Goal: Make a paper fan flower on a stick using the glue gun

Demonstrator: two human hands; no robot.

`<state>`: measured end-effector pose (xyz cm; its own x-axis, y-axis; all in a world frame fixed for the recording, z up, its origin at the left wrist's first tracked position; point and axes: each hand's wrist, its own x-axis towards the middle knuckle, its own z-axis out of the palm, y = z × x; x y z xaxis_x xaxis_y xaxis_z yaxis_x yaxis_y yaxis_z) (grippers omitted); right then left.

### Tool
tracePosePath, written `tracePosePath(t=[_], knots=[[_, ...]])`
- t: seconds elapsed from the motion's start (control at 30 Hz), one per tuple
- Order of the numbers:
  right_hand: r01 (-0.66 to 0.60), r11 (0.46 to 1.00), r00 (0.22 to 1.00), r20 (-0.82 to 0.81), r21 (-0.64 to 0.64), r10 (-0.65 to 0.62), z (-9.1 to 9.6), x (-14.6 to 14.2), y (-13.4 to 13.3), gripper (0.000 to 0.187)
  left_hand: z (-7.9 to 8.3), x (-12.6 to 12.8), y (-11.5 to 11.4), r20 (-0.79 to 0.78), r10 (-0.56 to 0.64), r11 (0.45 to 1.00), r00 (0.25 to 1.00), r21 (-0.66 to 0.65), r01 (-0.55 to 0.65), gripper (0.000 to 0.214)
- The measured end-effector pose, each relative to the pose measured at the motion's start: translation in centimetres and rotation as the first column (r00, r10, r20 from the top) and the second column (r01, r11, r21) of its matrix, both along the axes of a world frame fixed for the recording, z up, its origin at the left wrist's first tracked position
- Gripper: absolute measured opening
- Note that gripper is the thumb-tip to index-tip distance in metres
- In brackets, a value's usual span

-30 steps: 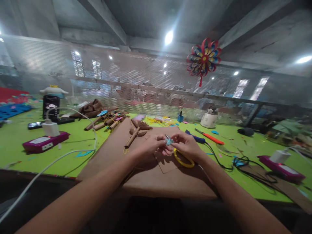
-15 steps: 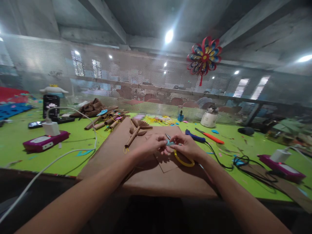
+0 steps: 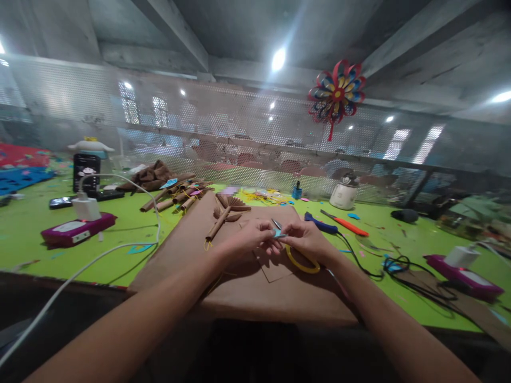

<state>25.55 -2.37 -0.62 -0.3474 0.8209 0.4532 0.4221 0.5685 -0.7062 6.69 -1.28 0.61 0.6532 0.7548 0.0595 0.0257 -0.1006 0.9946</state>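
My left hand [image 3: 249, 240] and my right hand [image 3: 305, 239] meet over a brown paper sheet [image 3: 239, 290], fingers pinched together on a small light-blue paper piece [image 3: 277, 232]. Yellow-handled scissors [image 3: 300, 260] lie under my right hand, their blades poking up behind the blue piece. A brown folded paper fan on a rolled stick [image 3: 223, 213] lies just beyond my left hand.
The green table [image 3: 131, 218] holds rolled brown paper tubes [image 3: 175, 197], a purple box with a white charger [image 3: 77, 229] and its cable, a blue and orange tool [image 3: 335, 226], black cables [image 3: 395, 266], a second purple box [image 3: 463, 274]. A paper pinwheel [image 3: 336, 90] hangs on the mesh screen.
My hands have drawn slightly closer together around the blue piece, which now shows less. Nothing else has moved.
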Motion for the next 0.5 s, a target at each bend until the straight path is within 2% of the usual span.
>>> tracePosePath(t=[0.2, 0.5], knots=[[0.058, 0.998, 0.998, -0.007, -0.005, -0.058, -0.03, -0.24, -0.22, 0.022, 0.34, 0.17, -0.54, -0.007, 0.005, 0.998, 1.0, 0.061, -0.004, 0.02], [0.108, 0.993, 0.992, -0.059, -0.054, -0.111, -0.16, -0.63, -0.25, 0.017, 0.2, 0.43, -0.57, -0.078, 0.017, 0.984, 0.997, 0.181, -0.003, 0.021]])
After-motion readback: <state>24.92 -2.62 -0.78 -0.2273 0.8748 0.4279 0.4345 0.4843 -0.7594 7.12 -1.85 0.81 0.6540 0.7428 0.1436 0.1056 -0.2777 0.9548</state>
